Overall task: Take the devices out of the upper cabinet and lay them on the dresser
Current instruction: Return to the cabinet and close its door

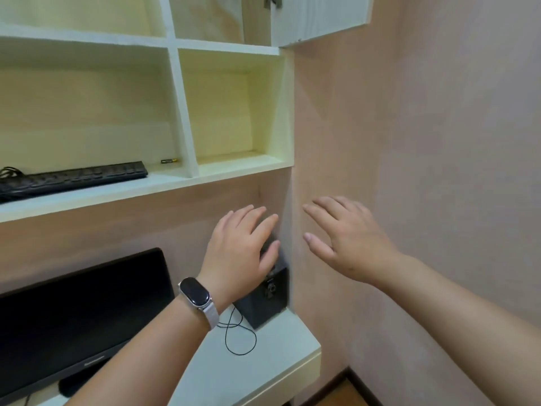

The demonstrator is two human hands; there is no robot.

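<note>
1. Nearest, a dark wristband (pixel 195 295) is sitting on the wrist just behind the left grip (pixel 243 244). A black monitor (pixel 82 303) is standing below and to the left of that grip.
2. The pale bench (pixel 278 347) is running beneath both grips, and a thin black cable (pixel 238 335) is looping on it directly under the left wrist.
3. A black speaker (pixel 263 300), one of the devices, is standing upright on the bench in the corner by the wall, just under the left grip's fingers. Whether they are touching it I cannot tell.
4. The left grip is hovering with its fingers straight and spread, pinching nothing. The right grip (pixel 348 238), just to its right and apart from it, is likewise lying flat and spread, carrying nothing. I judge both are flanking the speaker to settle it against the wall.
5. Above and left of the grips, a black keyboard (pixel 73 177) is lying on an open shelf (pixel 117 194), with a small battery (pixel 169 161) near its right end.
6. Farthest, high above both grips, the upper cabinet (pixel 205 22) is standing with its door (pixel 319 19) swung open, probably for reaching more devices.
</note>
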